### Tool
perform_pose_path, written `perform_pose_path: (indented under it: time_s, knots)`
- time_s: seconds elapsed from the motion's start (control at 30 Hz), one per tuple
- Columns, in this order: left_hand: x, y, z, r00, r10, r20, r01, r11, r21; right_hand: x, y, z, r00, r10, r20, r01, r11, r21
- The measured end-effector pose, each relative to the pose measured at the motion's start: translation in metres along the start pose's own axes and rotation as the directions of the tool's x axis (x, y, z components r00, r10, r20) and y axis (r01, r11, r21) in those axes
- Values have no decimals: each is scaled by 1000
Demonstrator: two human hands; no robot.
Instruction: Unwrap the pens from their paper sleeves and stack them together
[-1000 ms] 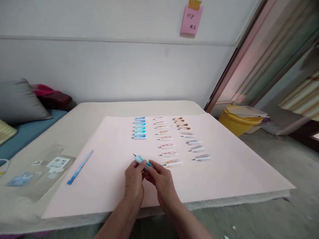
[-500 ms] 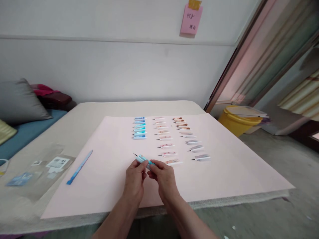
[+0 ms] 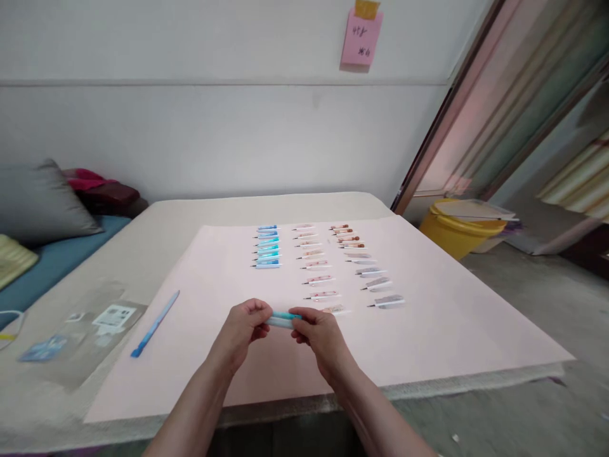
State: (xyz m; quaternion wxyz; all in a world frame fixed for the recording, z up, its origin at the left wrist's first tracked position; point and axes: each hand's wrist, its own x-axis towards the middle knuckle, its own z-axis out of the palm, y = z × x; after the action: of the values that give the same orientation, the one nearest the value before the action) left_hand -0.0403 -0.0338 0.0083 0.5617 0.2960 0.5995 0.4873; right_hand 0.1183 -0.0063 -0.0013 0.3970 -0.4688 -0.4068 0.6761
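Observation:
A light-blue and white pen (image 3: pixel 280 320) is held level above the pink sheet, one end in each hand. My left hand (image 3: pixel 243 330) pinches its left end, and the fingers cover the tip. At the other end my right hand (image 3: pixel 320 331) grips it between thumb and fingers. Beyond my hands lie rows of similar pens: a column of blue pens (image 3: pixel 268 246), a column of pale pink pens (image 3: pixel 318 280), and a right-hand column of brown pens (image 3: pixel 349 238) above grey ones (image 3: pixel 379 284). Dark points face left on many of them.
A pink sheet (image 3: pixel 200 374) covers much of the cream tabletop. One long blue pen (image 3: pixel 155 324) lies apart at the left, near clear plastic packaging (image 3: pixel 90 330) with a white label. A yellow bin (image 3: pixel 459 231) stands beyond the right edge; a cushion (image 3: pixel 45 200) is at left.
My left hand has shifted left to the tip end, now hidden by the fingers. The pen has turned from slanted to nearly level. My right hand moved slightly right.

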Motion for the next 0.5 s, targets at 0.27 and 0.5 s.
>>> perform_pose_path:
  time_s: [0.27,0.5]
  knots:
    - [3,-8,3,997,69,-37,-68,997,37,5,5,-1,998,-64,5,64,982,-179]
    - [4,-9,5,995,91,-38,-89,995,49,4,3,-1,996,-87,-10,84,980,-180]
